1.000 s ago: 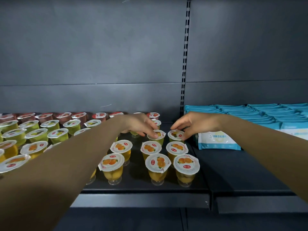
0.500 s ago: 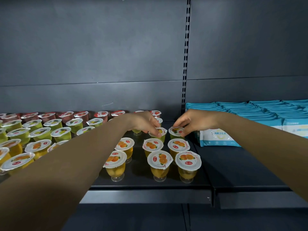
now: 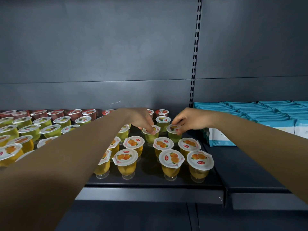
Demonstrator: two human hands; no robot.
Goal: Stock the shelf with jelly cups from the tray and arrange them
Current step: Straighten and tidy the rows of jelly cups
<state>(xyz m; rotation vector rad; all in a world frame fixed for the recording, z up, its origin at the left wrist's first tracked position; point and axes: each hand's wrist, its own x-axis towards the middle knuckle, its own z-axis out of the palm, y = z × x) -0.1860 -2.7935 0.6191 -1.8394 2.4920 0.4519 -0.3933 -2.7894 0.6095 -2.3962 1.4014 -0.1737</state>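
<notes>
Both hands reach over the dark metal shelf [image 3: 150, 184]. The left hand [image 3: 141, 118] pinches the white foil lid of an upright green jelly cup [image 3: 150, 134], fingers [image 3: 150, 130] closed on its 12 o'clock rim. At its 3 o'clock, the right hand [image 3: 190, 120] pinches a second upright green jelly cup [image 3: 173, 133] likewise. Upright orange jelly cups [image 3: 171, 162] stand at 6 o'clock.

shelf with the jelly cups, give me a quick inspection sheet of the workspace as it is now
surface: dark metal shelf, bare strip at front.
job's things: orange jelly cups in front rows, green jelly cups behind, red ones at back; tray not seen.
clutter: blue packets on the next shelf to the right.
grippers: left hand pinches one green cup's lid; right hand pinches the neighbouring lid.
cables: nothing seen.
surroundings: grey back panel, slotted upright.
</notes>
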